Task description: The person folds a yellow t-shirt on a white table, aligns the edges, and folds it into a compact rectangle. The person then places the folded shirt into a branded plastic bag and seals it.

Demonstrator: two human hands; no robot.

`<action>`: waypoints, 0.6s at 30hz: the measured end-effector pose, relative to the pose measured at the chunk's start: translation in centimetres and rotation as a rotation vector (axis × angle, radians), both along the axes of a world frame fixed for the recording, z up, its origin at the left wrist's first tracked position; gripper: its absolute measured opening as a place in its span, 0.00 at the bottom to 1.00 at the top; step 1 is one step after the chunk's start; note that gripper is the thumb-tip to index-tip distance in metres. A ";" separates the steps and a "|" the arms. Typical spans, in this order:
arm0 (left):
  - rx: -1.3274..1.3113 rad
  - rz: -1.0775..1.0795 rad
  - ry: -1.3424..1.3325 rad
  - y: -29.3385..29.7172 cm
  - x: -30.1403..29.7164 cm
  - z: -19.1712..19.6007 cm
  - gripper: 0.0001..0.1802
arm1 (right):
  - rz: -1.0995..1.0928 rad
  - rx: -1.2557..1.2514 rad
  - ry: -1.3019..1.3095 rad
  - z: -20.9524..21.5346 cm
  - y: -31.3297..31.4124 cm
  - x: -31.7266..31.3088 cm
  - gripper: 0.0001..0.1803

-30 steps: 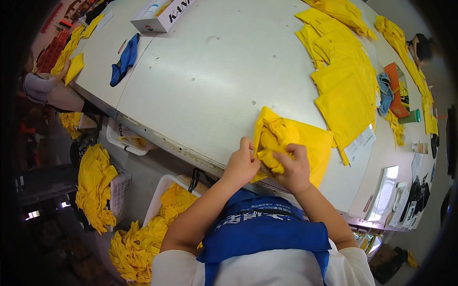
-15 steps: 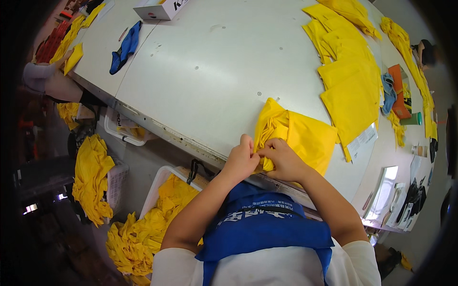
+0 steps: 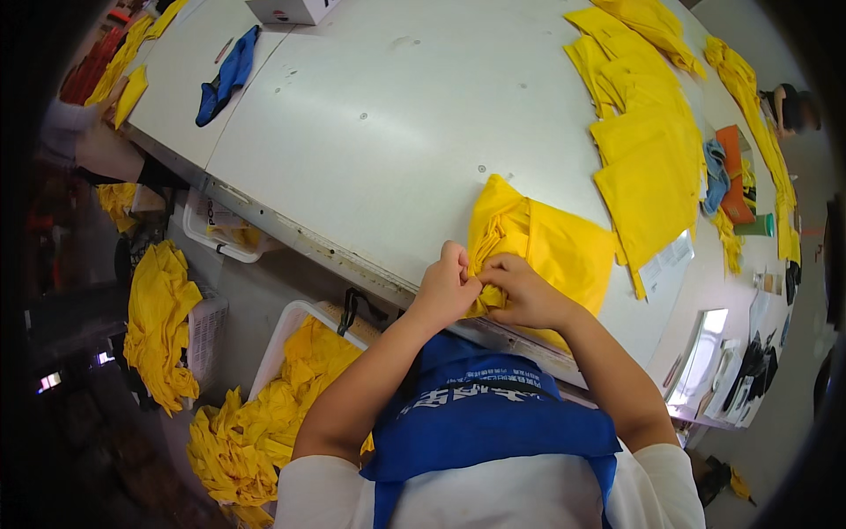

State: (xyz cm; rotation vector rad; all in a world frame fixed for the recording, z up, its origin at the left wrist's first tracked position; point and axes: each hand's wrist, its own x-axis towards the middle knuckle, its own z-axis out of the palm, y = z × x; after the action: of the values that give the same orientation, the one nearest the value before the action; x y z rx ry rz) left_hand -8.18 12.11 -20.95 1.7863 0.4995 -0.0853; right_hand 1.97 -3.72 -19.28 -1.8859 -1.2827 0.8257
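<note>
A yellow fabric piece (image 3: 571, 251), bunched in folds on its left side and flatter on its right, lies at the near edge of the white table (image 3: 370, 167). My left hand (image 3: 448, 286) is closed at its left edge, fingers pinching the gathered cloth. Close beside it, my right hand (image 3: 522, 291) pinches the same folds, its thumb and fingertips almost touching the left hand. What exactly lies between the fingertips is partly hidden by the fingers and folds.
Overlapping yellow fabric pieces (image 3: 648, 167) fan along the table's right side. A blue cloth item (image 3: 227, 78) and a box (image 3: 291, 11) lie far left. Below the table edge, a white basket (image 3: 269, 357) overflows with yellow cloth. Another person's arm (image 3: 84, 119) shows at far left.
Both hands stay pinched on the yellow fabric, with only slight finger movement at the folds. The whole view has shifted a little.
</note>
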 end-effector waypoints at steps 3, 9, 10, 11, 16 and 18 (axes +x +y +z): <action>0.009 0.031 -0.001 0.0 -0.6 -0.9 0.16 | -0.202 0.101 0.256 -0.7 -1.5 -0.2 0.22; 0.029 -0.049 -0.009 -0.8 -0.6 0.3 0.18 | -0.220 0.012 -0.347 0.6 0.7 -2.2 0.07; 0.008 -0.076 -0.032 -1.0 -0.6 0.7 0.18 | -0.190 -0.080 -0.422 0.3 1.2 -2.4 0.06; -0.026 -0.083 -0.019 -1.1 -0.5 1.3 0.19 | -0.159 -0.173 -0.496 -0.4 1.6 -2.6 0.05; 0.126 -0.072 0.116 -0.4 -0.3 -0.8 0.22 | -0.092 -0.201 -0.224 -1.4 2.4 -2.3 0.13; 0.315 -0.137 0.289 0.1 0.3 0.6 0.21 | -0.074 -0.137 0.035 1.1 1.5 0.1 0.12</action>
State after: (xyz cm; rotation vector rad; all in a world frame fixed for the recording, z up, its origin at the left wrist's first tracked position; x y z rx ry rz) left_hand -7.87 12.18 -20.38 2.1299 0.6219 -0.3824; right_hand 2.06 -2.22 -18.16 -2.0043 -1.1538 0.9242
